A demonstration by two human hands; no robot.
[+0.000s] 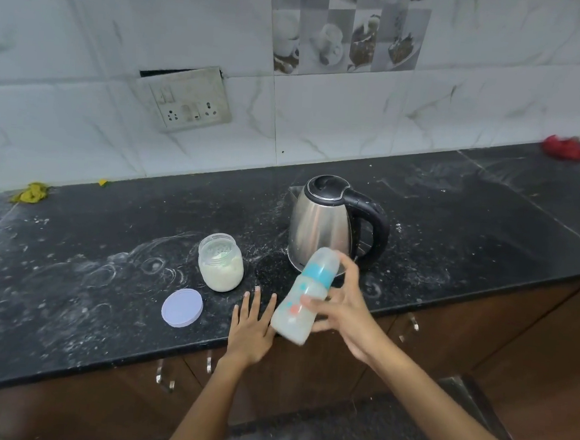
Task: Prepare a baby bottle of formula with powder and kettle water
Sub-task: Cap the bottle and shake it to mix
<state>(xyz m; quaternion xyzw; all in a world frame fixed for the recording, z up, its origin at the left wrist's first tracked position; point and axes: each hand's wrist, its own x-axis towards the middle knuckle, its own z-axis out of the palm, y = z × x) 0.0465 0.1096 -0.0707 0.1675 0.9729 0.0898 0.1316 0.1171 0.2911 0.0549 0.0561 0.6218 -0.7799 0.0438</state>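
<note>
One bottle (305, 294) gripped in right-hand fingers (348, 275), left hand (252, 323) flat with fingers spread, one kettle (322, 222), one jar (220, 263).

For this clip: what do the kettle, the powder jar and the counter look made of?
Kettle: brushed metal, probably stainless steel, with soft reflections on its body; its lid and handle look like glossy black plastic.
Powder jar: clear plastic or glass, cannot tell which; the pale powder shows through its wall.
Counter: dark polished stone, likely granite, speckled and dusted with white powder.
</note>
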